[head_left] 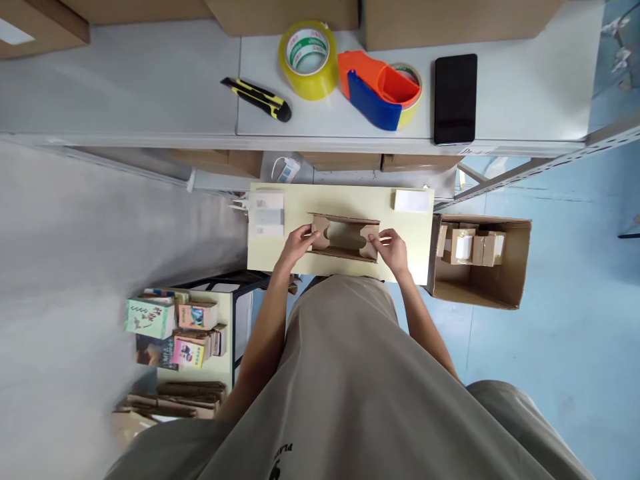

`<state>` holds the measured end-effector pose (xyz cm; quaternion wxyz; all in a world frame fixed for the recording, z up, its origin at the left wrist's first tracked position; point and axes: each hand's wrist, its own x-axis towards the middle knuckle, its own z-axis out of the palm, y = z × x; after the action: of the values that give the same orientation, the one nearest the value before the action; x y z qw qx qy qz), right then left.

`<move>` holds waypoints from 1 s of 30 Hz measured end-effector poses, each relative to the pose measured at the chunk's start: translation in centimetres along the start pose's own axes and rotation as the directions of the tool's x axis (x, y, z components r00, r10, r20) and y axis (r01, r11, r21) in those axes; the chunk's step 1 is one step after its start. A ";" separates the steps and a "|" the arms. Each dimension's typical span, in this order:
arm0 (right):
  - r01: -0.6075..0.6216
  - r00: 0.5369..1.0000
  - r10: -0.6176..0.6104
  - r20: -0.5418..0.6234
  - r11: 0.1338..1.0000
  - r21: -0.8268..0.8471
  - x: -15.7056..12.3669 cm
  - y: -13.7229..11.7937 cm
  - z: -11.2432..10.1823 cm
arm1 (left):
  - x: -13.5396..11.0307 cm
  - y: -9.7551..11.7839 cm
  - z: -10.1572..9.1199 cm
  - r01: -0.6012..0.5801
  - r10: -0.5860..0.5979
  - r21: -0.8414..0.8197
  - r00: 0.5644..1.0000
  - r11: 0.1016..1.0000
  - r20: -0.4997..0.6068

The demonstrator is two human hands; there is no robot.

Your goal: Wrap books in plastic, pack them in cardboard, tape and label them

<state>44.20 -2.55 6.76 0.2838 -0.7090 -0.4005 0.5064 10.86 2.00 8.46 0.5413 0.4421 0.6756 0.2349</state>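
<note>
A small brown cardboard box (pixel 344 237) lies open on a pale yellow tabletop (pixel 345 200) straight ahead of me. My left hand (pixel 299 244) grips the box's left end flap with curled fingers. My right hand (pixel 392 249) pinches the right end flap the same way. Both flaps are folded inward over the box's open middle. A stack of white labels or papers (pixel 269 213) sits on the table left of the box. Another white pad (pixel 412 201) lies at the table's far right corner.
A grey shelf above holds a yellow tape roll (pixel 309 59), an orange-blue tape dispenser (pixel 377 88), a yellow-black utility knife (pixel 257 99) and a black phone (pixel 455 98). An open carton (pixel 480 263) with small boxes stands right. Colourful packets (pixel 173 327) and flat cardboard sit lower left.
</note>
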 end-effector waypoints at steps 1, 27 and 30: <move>0.025 1.000 -0.025 0.008 0.999 -0.035 0.0 -0.3 -0.4 | 0.1 0.5 -0.3 0.000 0.000 0.044 1.000 0.999 -0.010; 0.587 0.624 -0.760 -0.182 0.609 -0.534 13.4 -17.9 -15.0 | -2.8 27.2 7.7 -0.806 0.825 0.238 0.564 0.542 0.031; 0.604 0.628 -0.729 -0.274 0.678 -0.418 8.1 -15.8 -13.8 | -4.2 21.1 4.0 -0.688 0.722 0.240 0.686 0.685 -0.093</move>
<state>54.14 12.58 20.05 0.4255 -0.6311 -0.6344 0.1346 21.93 8.29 26.29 0.3016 0.6937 0.5171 0.4004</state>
